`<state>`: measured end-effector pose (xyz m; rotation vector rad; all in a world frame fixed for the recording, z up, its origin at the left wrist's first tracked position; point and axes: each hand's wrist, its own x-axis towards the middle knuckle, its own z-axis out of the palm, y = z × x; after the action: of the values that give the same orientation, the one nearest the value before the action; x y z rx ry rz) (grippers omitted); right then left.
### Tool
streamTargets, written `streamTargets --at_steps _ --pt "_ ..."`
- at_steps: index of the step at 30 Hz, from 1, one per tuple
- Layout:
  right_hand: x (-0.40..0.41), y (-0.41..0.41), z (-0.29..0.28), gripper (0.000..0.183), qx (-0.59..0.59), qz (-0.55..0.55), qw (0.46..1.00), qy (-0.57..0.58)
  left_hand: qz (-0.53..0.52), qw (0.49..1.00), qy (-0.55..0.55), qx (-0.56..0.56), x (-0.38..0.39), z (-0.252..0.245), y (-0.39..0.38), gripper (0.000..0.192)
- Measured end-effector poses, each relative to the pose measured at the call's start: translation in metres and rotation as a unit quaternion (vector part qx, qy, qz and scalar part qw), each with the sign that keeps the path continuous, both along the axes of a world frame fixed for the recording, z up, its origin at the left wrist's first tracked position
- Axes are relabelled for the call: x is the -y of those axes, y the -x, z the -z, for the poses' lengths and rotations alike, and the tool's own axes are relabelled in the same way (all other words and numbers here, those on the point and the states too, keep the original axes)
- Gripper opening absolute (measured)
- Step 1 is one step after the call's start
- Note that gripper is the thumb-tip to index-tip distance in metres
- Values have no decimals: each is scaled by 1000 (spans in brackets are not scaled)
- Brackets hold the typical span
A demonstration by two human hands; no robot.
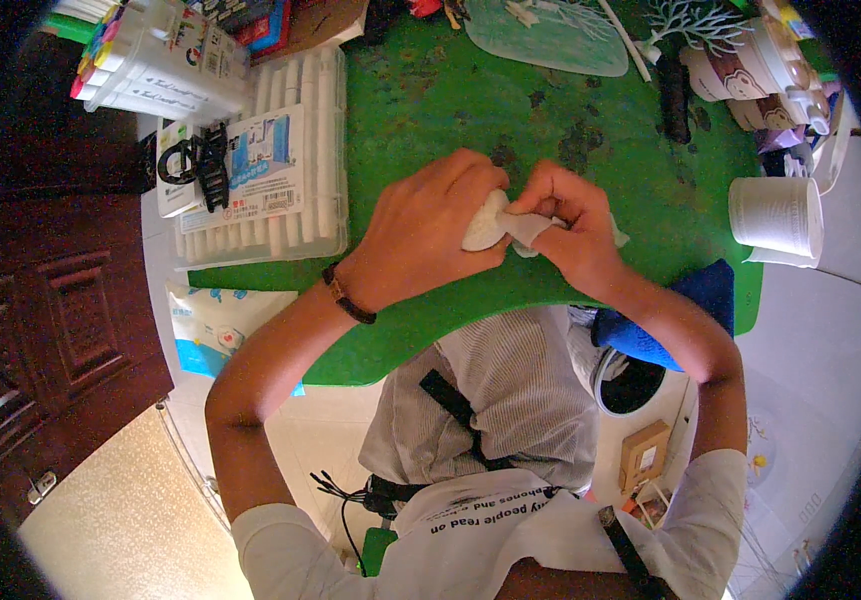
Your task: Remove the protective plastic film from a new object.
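Near the middle of the green table mat (415, 97), my left hand (430, 217) grips a small whitish oval object (486, 223) whose material I cannot tell. Close against its right side, my right hand (573, 225) pinches a thin white piece of tissue or cloth (531, 228) between thumb and fingers. The tissue touches the oval's edge, and a pale bit of it shows below the fingertips. Part of the oval is covered by my left fingers. Another pale scrap (617, 231) shows just behind my right hand.
Left are a clear case of white pens (336, 150), a box of colored markers (167, 67), a black hair clip (212, 165) and a wipes packet (228, 322). Right are a toilet paper roll (775, 217) and a blue cloth (708, 300). A translucent sheet (550, 45) lies at the back.
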<state>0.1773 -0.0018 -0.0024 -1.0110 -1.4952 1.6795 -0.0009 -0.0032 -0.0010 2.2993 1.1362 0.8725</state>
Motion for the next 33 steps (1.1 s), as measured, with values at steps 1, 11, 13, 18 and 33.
streamTargets --at_steps 1,11,13,18,33 --pt "1 -1 1 12 18 -21 998 -56 0 1000 0 0 -1 1 0 45" --pt "2 1 4 11 -27 6 998 -48 6 1000 0 -1 -1 2 0 46" --pt "4 -2 3 11 19 -31 996 -86 9 1000 -9 7 -2 3 1 45" --pt "3 -2 8 12 -5 -45 996 -75 10 998 57 -14 -1 0 0 50" --pt "4 2 5 14 -1 9 997 -77 17 998 61 -15 -1 0 2 51"
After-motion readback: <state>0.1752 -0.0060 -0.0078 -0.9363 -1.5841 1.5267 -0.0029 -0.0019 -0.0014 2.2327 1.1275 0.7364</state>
